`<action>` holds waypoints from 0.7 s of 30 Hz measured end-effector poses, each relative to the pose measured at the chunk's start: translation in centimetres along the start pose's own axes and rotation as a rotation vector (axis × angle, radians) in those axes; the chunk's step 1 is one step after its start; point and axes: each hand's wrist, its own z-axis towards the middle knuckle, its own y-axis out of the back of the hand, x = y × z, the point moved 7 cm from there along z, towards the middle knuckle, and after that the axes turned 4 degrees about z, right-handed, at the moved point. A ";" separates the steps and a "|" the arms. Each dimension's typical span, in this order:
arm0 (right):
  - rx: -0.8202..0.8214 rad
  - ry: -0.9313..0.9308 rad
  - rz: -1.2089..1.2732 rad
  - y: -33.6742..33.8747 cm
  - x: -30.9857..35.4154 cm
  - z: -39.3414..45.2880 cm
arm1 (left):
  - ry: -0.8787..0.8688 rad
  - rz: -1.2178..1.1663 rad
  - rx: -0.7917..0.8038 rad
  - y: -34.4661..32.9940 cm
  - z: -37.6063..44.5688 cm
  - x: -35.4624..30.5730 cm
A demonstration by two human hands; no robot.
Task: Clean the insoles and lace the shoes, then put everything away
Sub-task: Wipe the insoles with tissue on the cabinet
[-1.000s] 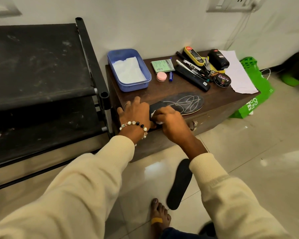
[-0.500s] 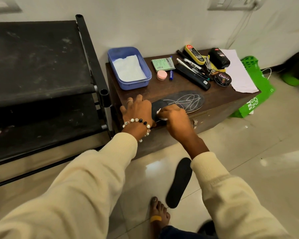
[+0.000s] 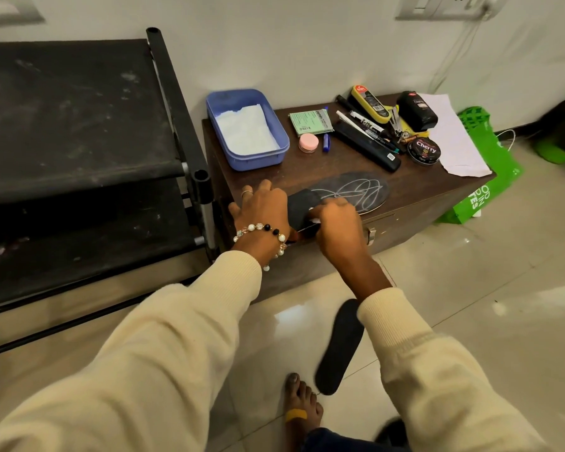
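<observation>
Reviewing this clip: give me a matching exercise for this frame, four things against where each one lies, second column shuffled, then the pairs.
Things:
1. black insole with white scribbles
2. plain black insole
3. white folded cloth
4. round black polish tin

Places:
A. on the tiled floor, by a bare foot
B. inside the blue plastic tub
C. on the brown cabinet, under both hands
D. on the cabinet, beside the white paper sheet

Pairs: 1-C, 2-A, 3-B, 4-D
</observation>
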 end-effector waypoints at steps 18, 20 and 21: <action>0.054 0.169 0.075 0.5 0.2 -1.1 | 0.004 -0.011 0.009 0.1 -0.2 -0.1; 0.013 0.198 0.102 0.8 -0.8 -1.0 | -0.003 -0.001 0.020 0.1 -0.3 -0.1; 0.019 0.152 0.080 0.7 -1.9 -0.7 | -0.007 0.010 0.024 0.1 -0.4 -0.1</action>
